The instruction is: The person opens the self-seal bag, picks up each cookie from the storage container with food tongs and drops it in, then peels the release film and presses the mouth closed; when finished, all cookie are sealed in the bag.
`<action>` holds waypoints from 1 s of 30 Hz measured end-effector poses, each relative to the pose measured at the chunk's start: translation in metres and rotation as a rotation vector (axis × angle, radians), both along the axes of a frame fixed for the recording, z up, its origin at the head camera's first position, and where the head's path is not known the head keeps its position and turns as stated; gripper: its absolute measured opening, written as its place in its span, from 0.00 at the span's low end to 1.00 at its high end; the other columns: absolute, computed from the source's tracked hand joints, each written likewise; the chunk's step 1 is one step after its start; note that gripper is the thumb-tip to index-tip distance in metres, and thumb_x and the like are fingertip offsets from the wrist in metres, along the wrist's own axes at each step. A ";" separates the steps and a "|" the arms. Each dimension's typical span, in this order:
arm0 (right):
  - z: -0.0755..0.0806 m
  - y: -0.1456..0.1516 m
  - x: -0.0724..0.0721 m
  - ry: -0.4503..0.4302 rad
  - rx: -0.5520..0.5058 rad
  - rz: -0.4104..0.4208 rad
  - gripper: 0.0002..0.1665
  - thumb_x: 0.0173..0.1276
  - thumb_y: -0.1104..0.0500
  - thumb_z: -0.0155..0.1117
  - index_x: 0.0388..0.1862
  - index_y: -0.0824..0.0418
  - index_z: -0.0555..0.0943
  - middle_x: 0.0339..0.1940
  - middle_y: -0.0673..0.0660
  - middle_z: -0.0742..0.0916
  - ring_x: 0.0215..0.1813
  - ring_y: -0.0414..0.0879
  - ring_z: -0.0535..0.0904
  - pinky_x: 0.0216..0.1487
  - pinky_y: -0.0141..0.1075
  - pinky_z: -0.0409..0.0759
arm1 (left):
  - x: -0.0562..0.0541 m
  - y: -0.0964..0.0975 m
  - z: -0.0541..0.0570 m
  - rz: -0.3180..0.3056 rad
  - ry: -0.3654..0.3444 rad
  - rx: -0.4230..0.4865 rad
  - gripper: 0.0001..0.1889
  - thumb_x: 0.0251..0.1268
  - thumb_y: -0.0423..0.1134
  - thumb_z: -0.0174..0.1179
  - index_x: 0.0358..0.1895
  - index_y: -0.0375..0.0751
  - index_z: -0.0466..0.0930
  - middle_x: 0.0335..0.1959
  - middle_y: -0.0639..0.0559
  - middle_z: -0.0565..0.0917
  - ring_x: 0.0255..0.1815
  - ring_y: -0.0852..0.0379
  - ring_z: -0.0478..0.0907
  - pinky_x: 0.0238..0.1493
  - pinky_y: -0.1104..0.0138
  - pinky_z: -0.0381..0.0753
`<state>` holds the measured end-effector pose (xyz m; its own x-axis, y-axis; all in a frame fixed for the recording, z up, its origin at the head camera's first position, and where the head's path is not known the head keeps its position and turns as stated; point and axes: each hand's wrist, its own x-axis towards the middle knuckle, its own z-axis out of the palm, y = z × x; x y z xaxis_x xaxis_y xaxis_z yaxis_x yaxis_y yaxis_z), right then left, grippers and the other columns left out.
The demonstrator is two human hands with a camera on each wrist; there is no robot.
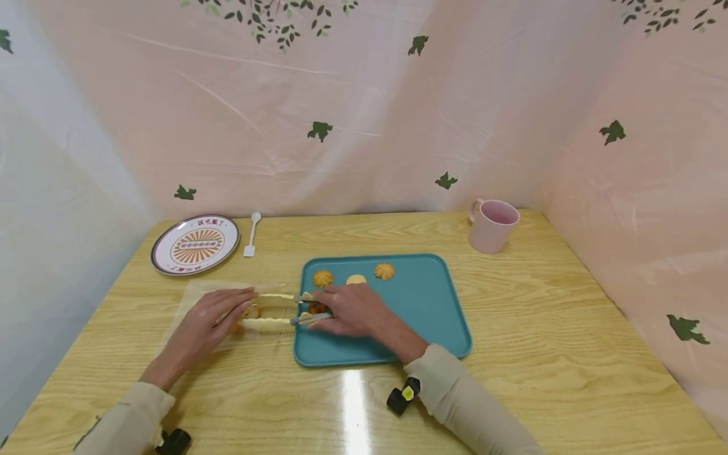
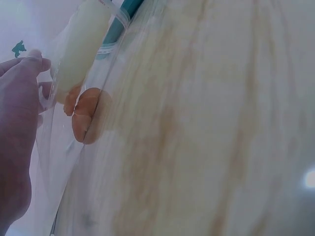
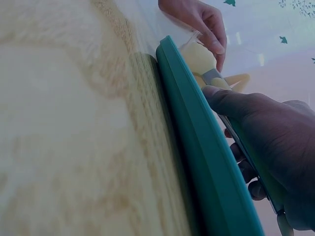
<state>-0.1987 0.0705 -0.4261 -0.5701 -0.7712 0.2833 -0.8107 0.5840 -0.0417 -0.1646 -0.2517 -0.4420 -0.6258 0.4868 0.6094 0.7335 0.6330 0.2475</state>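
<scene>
Teal tray (image 1: 423, 309); clear bag (image 1: 275, 309) at its 9 o'clock, left hand (image 1: 212, 316) pinching it; tongs (image 1: 267, 324), arms apart, gripped by right hand (image 1: 355, 311), long axis toward 9 o'clock; biscuits (image 2: 87, 114) inside bag, at the tips, nearer left hand

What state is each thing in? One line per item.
Bag: clear, open at the tray end
Bagged cookies: loose, by the tong tips
Tongs: arms apart, tips inside bag
Left hand: holding bag
Right hand: gripping tongs
Tray: flat on the table
Tray cookies: uncovered
Plate: face up
White utensil: lying flat
Mug: upright; contents can't be told
</scene>
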 end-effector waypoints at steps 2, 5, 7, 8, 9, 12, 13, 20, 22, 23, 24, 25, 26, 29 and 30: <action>0.000 -0.001 0.000 0.010 0.000 0.003 0.34 0.69 0.32 0.67 0.62 0.52 0.84 0.35 0.47 0.84 0.22 0.37 0.70 0.19 0.32 0.66 | 0.000 0.000 0.000 0.000 0.003 0.004 0.20 0.63 0.24 0.67 0.58 0.36 0.86 0.58 0.43 0.86 0.55 0.41 0.82 0.71 0.77 0.59; 0.000 -0.001 0.000 0.020 0.001 0.005 0.33 0.69 0.32 0.67 0.61 0.52 0.84 0.33 0.47 0.82 0.22 0.37 0.69 0.19 0.32 0.65 | 0.000 0.000 -0.001 -0.005 0.006 0.011 0.19 0.65 0.25 0.67 0.58 0.36 0.86 0.58 0.43 0.86 0.55 0.40 0.82 0.71 0.77 0.58; 0.001 -0.001 0.000 0.021 0.003 0.005 0.33 0.69 0.32 0.67 0.61 0.52 0.84 0.33 0.46 0.82 0.21 0.36 0.69 0.19 0.32 0.65 | 0.000 -0.001 -0.001 -0.012 0.009 0.017 0.17 0.66 0.26 0.66 0.58 0.35 0.86 0.58 0.43 0.86 0.55 0.40 0.82 0.71 0.78 0.58; 0.001 -0.001 0.000 0.020 0.005 0.005 0.33 0.69 0.32 0.67 0.61 0.52 0.84 0.33 0.46 0.82 0.21 0.36 0.68 0.19 0.32 0.65 | -0.001 -0.001 -0.002 -0.015 0.010 0.018 0.17 0.67 0.26 0.66 0.58 0.35 0.86 0.57 0.42 0.86 0.55 0.39 0.82 0.71 0.78 0.58; 0.001 -0.001 0.001 0.018 0.006 0.004 0.33 0.69 0.32 0.67 0.61 0.52 0.84 0.33 0.46 0.82 0.21 0.36 0.68 0.19 0.32 0.64 | -0.001 -0.002 -0.002 -0.018 0.012 0.020 0.16 0.68 0.27 0.66 0.58 0.35 0.86 0.57 0.42 0.86 0.55 0.39 0.81 0.71 0.78 0.58; 0.001 -0.001 0.001 0.008 0.013 0.000 0.34 0.69 0.32 0.67 0.62 0.53 0.84 0.34 0.47 0.82 0.21 0.37 0.69 0.19 0.32 0.65 | -0.001 -0.002 -0.003 -0.019 0.014 0.017 0.14 0.71 0.29 0.64 0.58 0.35 0.86 0.57 0.42 0.86 0.55 0.40 0.81 0.71 0.78 0.59; 0.001 -0.001 0.001 0.004 0.014 -0.002 0.34 0.69 0.32 0.67 0.63 0.53 0.83 0.34 0.47 0.83 0.21 0.37 0.69 0.19 0.32 0.66 | -0.001 -0.003 -0.003 -0.018 0.013 0.016 0.14 0.72 0.30 0.64 0.58 0.35 0.86 0.57 0.42 0.86 0.55 0.40 0.81 0.71 0.78 0.59; 0.002 0.003 0.001 -0.020 0.001 -0.013 0.35 0.69 0.33 0.68 0.64 0.54 0.83 0.39 0.49 0.85 0.24 0.39 0.74 0.23 0.34 0.73 | 0.000 -0.003 -0.003 -0.006 0.011 0.011 0.16 0.68 0.26 0.66 0.58 0.36 0.86 0.57 0.42 0.86 0.55 0.41 0.81 0.71 0.78 0.58; 0.002 0.005 0.001 -0.013 -0.004 -0.008 0.35 0.69 0.33 0.68 0.64 0.54 0.83 0.40 0.49 0.85 0.24 0.39 0.75 0.23 0.34 0.74 | 0.000 -0.003 -0.002 -0.002 0.012 0.010 0.18 0.66 0.25 0.67 0.58 0.36 0.86 0.57 0.43 0.86 0.55 0.41 0.81 0.71 0.78 0.58; 0.002 0.005 0.001 -0.011 -0.005 -0.005 0.35 0.69 0.33 0.68 0.64 0.54 0.83 0.40 0.49 0.85 0.24 0.39 0.75 0.23 0.34 0.73 | 0.000 -0.003 -0.002 -0.001 0.012 0.009 0.18 0.65 0.24 0.67 0.58 0.36 0.86 0.57 0.43 0.86 0.55 0.41 0.81 0.71 0.78 0.58; 0.002 0.006 0.001 -0.009 -0.006 -0.003 0.35 0.68 0.33 0.68 0.64 0.54 0.83 0.40 0.50 0.85 0.24 0.39 0.75 0.23 0.34 0.73 | 0.000 -0.003 -0.001 -0.001 0.012 0.007 0.19 0.64 0.24 0.67 0.58 0.36 0.86 0.57 0.43 0.86 0.56 0.41 0.81 0.71 0.78 0.58; 0.002 0.006 0.001 -0.007 -0.006 -0.003 0.35 0.68 0.33 0.68 0.64 0.54 0.83 0.40 0.50 0.85 0.24 0.39 0.75 0.23 0.34 0.73 | 0.000 -0.003 -0.001 -0.002 0.011 0.006 0.19 0.63 0.24 0.67 0.58 0.36 0.86 0.58 0.43 0.86 0.56 0.41 0.81 0.71 0.78 0.58; 0.002 0.007 0.001 -0.006 -0.007 -0.004 0.35 0.68 0.33 0.68 0.64 0.54 0.83 0.40 0.50 0.85 0.24 0.40 0.75 0.23 0.34 0.73 | 0.000 -0.003 -0.001 -0.004 0.013 0.004 0.20 0.63 0.23 0.67 0.59 0.36 0.86 0.58 0.43 0.86 0.56 0.41 0.81 0.71 0.78 0.58; 0.001 0.008 0.001 -0.004 -0.010 -0.008 0.35 0.68 0.32 0.68 0.63 0.54 0.83 0.39 0.49 0.85 0.24 0.40 0.75 0.22 0.34 0.73 | -0.001 -0.003 -0.002 -0.009 0.015 0.001 0.20 0.63 0.23 0.67 0.59 0.35 0.85 0.58 0.42 0.86 0.57 0.41 0.81 0.72 0.77 0.58; 0.001 0.008 0.001 -0.006 -0.008 -0.012 0.35 0.68 0.32 0.68 0.63 0.54 0.83 0.39 0.49 0.85 0.24 0.40 0.75 0.22 0.35 0.73 | -0.001 -0.002 -0.002 -0.009 0.016 0.001 0.20 0.63 0.23 0.67 0.59 0.35 0.85 0.58 0.42 0.86 0.57 0.41 0.81 0.72 0.77 0.58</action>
<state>-0.1979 0.0785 -0.4254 -0.5811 -0.7621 0.2855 -0.8033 0.5934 -0.0511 -0.1654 -0.2541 -0.4442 -0.6112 0.4920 0.6199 0.7433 0.6258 0.2362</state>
